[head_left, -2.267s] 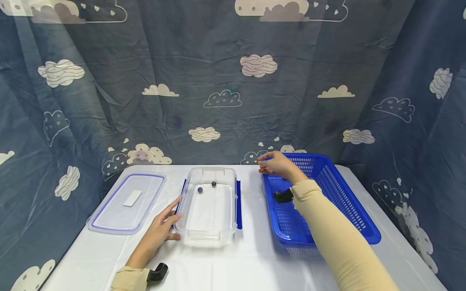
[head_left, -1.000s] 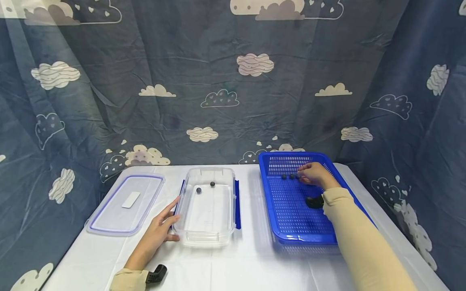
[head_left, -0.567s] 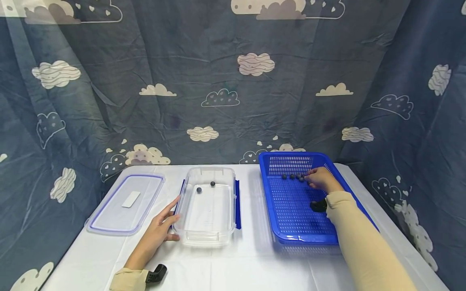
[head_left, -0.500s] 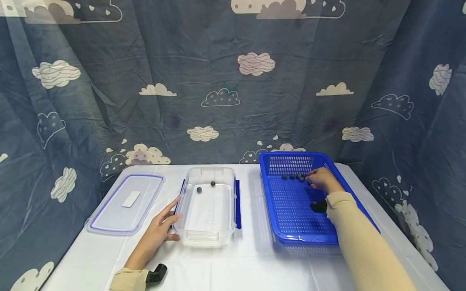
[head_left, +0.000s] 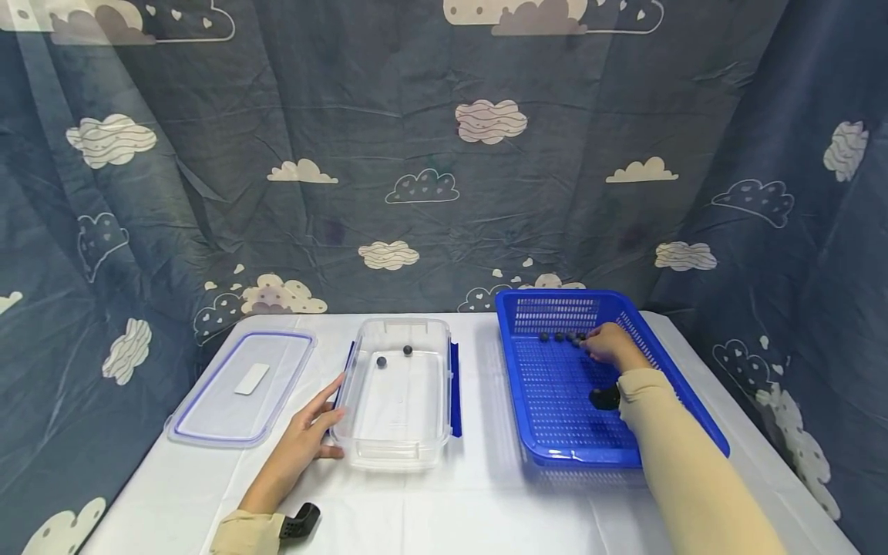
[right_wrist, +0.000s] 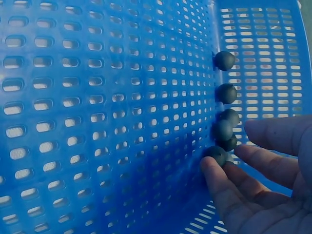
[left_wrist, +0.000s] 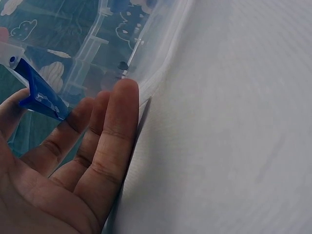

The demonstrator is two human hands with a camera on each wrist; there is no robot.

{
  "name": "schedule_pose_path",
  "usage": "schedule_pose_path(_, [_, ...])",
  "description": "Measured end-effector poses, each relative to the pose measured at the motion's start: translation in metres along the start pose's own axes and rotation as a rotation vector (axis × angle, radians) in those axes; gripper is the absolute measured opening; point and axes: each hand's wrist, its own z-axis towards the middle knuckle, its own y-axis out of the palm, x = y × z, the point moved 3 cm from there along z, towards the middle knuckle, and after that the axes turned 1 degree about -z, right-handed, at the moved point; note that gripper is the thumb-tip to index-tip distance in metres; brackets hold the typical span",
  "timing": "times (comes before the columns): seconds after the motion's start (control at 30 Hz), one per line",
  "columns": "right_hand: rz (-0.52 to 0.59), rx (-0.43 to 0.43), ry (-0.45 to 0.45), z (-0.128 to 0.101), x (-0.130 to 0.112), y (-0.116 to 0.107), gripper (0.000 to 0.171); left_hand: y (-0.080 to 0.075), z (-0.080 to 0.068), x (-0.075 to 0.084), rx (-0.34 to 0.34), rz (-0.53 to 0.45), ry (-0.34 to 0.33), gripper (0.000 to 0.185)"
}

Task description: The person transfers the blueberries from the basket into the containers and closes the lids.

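Note:
In the head view, my left hand (head_left: 301, 435) rests at the left side of a clear plastic box (head_left: 395, 455), fingers extended along its wall. The left wrist view shows a blue latch (left_wrist: 44, 92) hanging between thumb and fingers. Two blueberries (head_left: 381, 362) lie inside the box. My right hand (head_left: 610, 344) reaches into a blue perforated basket (head_left: 555, 439). In the right wrist view, thumb and fingertips pinch a blueberry (right_wrist: 215, 154) low at the basket's end wall. Several more blueberries (right_wrist: 224, 61) line up along that wall, close beside the fingers.
A clear lid (head_left: 229, 420) with a blue-violet seal and a white label (head_left: 252, 378) lies flat left of the box. Blue latches (head_left: 455, 393) stick out from the box's sides. White cloth covers the table (head_left: 479, 509); a cloud-patterned curtain (head_left: 423, 231) surrounds it.
My right hand has come from above the basket's left rim down among the blueberries, shifting slightly along the row lately. My left hand stays at the box.

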Motion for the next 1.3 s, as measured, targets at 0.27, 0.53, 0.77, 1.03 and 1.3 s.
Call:
schedule_pose_path(0.27, [0.01,-0.036,0.01,-0.0032,-0.0003,0.0035,0.014,0.0005,0.0001,-0.0005,-0.001,0.001,-0.002,0.06])
schedule_pose_path(0.53, [0.061,-0.055,0.023,-0.0036,0.0015,0.0037,0.011,0.0007,0.0002,-0.0006,-0.004,-0.013,-0.006,0.06])
schedule_pose_path(0.77, [0.122,-0.048,0.002,-0.0063,0.0013,0.0049,0.021,0.0007,-0.0001,0.0003,-0.007,-0.009,-0.006,0.06])
schedule_pose_path(1.03, [0.107,-0.07,0.009,-0.0098,-0.0001,0.0039,0.01,0.0016,-0.0002,0.0004,-0.004,-0.001,-0.013,0.06])
schedule_pose_path(1.3, [0.08,-0.086,0.015,-0.01,-0.0017,0.0045,0.021,0.0005,-0.0011,0.001,-0.007,-0.003,0.001,0.06])
